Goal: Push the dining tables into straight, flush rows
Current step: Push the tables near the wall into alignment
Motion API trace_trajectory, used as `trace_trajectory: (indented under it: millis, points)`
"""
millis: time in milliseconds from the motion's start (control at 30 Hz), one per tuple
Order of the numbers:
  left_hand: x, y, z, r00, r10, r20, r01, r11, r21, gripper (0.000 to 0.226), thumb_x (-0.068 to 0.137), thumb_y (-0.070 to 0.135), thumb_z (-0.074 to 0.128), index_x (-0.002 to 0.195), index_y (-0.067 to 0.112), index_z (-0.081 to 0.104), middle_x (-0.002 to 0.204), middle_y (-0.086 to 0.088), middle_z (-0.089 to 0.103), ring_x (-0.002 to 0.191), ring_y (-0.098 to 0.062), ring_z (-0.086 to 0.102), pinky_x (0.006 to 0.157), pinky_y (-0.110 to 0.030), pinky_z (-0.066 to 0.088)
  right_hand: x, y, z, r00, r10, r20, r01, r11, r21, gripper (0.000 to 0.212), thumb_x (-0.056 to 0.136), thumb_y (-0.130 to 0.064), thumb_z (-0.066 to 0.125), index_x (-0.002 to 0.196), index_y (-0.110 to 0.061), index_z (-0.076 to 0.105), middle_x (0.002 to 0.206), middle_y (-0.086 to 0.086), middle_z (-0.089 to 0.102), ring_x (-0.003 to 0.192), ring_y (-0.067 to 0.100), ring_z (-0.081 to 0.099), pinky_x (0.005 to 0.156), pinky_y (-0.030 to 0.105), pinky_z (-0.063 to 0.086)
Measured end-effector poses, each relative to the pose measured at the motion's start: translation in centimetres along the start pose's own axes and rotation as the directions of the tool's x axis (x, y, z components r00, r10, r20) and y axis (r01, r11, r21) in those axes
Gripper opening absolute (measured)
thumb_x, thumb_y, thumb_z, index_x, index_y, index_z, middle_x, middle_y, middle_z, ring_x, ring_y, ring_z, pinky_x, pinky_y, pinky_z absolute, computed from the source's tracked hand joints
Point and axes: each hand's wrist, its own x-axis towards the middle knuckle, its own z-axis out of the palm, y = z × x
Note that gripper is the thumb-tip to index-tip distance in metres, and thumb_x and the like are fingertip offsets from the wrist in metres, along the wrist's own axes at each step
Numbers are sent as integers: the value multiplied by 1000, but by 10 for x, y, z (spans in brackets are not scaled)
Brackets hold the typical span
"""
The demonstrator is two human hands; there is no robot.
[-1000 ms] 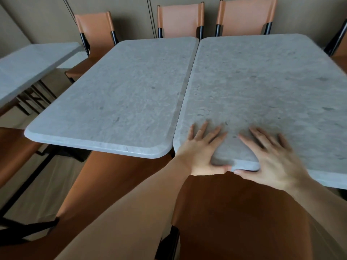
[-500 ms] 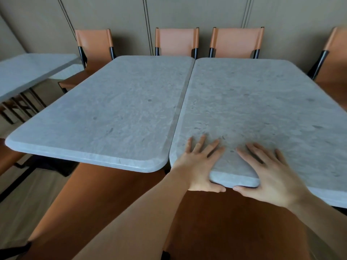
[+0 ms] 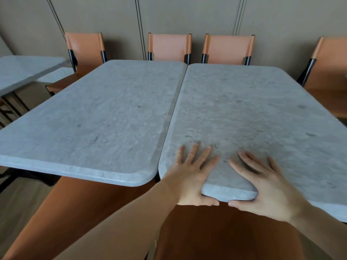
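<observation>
Two grey stone-topped dining tables stand side by side. The left table (image 3: 97, 121) and the right table (image 3: 253, 113) touch along a straight seam, closed at the far end with a thin dark gap toward me. The right table's near edge sits closer to me than the left one's. My left hand (image 3: 191, 177) and my right hand (image 3: 266, 186) both grip the right table's near edge, fingers spread flat on top and thumbs under the rim.
Several orange chairs with black frames line the far wall, among them a chair (image 3: 170, 46) behind the seam. Another orange chair (image 3: 328, 72) is at the right. A third grey table (image 3: 24, 70) stands at the far left. Orange chair backs (image 3: 225, 233) are right below my hands.
The view has lifted, so more of the wall and chairs shows. My hands keep the same grip on the right table's near edge; the gap between the tables looks about the same.
</observation>
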Motion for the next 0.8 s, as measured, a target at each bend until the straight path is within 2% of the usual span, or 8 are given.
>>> trace_trajectory:
  millis: [400, 467, 600, 667, 800]
  points:
    - [-3, 0, 0, 1000, -9, -15, 8, 999, -33, 114, 79, 86, 46, 159, 33, -15, 166, 9, -26, 148, -23, -37, 120, -55, -20, -1, -4, -1, 996, 59, 66, -61, 998, 31, 114, 64, -103, 26, 155, -35, 34, 163, 2, 31, 151, 17, 24, 121, 58, 18]
    - [-3, -1, 1, 1000, -10, -24, 9, 999, -48, 111, 79, 88, 42, 159, 34, -13, 166, 11, -24, 149, -22, -35, 121, -54, -19, -1, -4, -2, 996, 57, 65, -59, 997, 42, 115, 62, -104, 23, 156, -36, 31, 165, 1, 27, 153, 15, 18, 123, 57, 15]
    - [-3, -2, -1, 997, -37, -65, 30, 994, -105, 96, 80, 85, 24, 159, 39, -5, 168, 14, -17, 151, -15, -31, 124, -51, -13, 0, -4, -6, 992, 50, 115, -55, 998, 43, 122, 55, -106, 11, 159, -42, 13, 169, -6, 5, 155, 9, -3, 126, 51, -1]
    - [-4, -2, -1, 996, -52, -76, 42, 991, -126, 89, 83, 82, 20, 159, 42, -2, 168, 17, -15, 151, -11, -30, 124, -49, -13, 0, -4, -4, 994, 47, 100, -51, 998, 35, 120, 58, -105, 18, 159, -40, 17, 169, -4, 11, 156, 13, 2, 126, 53, 1]
    - [-1, 4, -4, 988, -109, -105, 88, 978, -191, 79, 85, 78, 13, 156, 46, 7, 167, 22, -5, 152, -5, -23, 125, -45, -12, -1, -4, 1, 999, 36, 25, -36, 999, 38, 111, 62, -96, 40, 154, -34, 33, 162, 3, 34, 152, 22, 27, 119, 64, 21]
